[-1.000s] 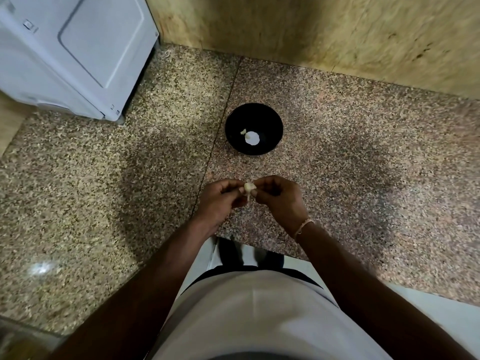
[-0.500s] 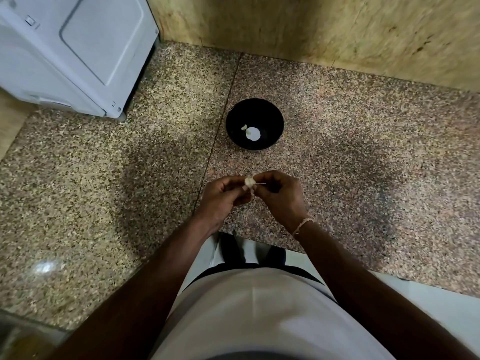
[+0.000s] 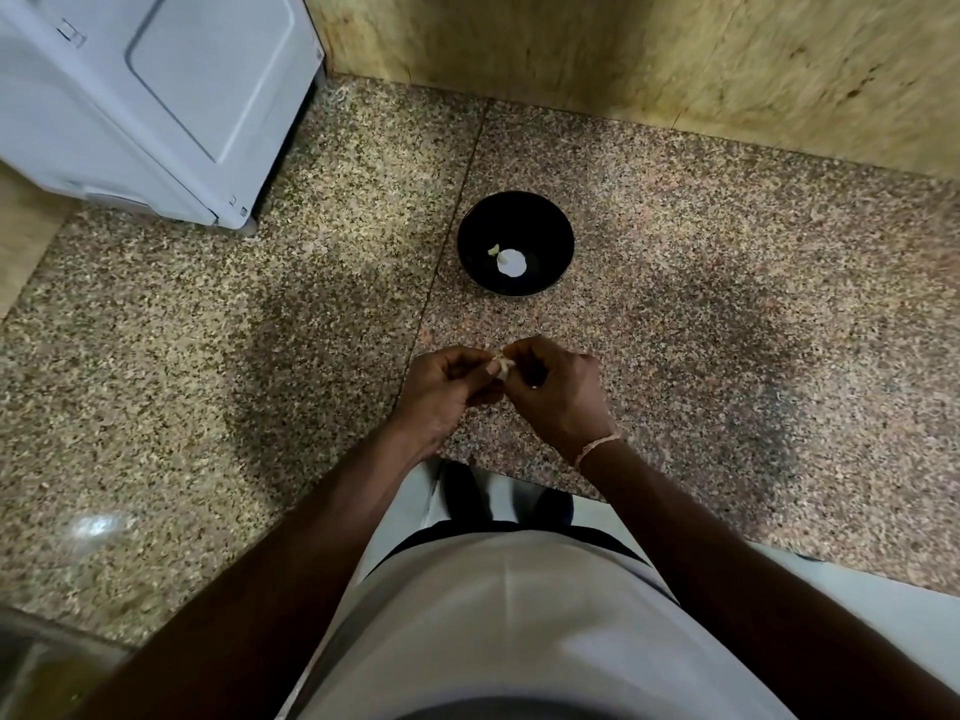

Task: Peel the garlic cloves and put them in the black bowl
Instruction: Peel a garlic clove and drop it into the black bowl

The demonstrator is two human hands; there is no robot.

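Observation:
A black bowl (image 3: 550, 226) stands on the speckled granite counter, just beyond my hands. Inside it lie one small peeled garlic clove (image 3: 492, 250) and a bright white patch that may be a light reflection. Between the fingertips of both hands I pinch a pale garlic clove (image 3: 504, 364) with papery skin on it. My left hand (image 3: 448, 391) grips it from the left. My right hand (image 3: 555, 394) pinches its skin from the right, a thin band on that wrist. The clove is mostly hidden by my fingers.
A white appliance (image 3: 156, 96) stands at the back left of the granite counter (image 3: 727, 314). A yellowish wall (image 3: 649, 59) runs along the back. The counter's front edge (image 3: 530, 478) lies just under my wrists.
Both hands have stayed together in front of the bowl, working the clove. My fingers have shifted on it and the skin now sticks up between the fingertips.

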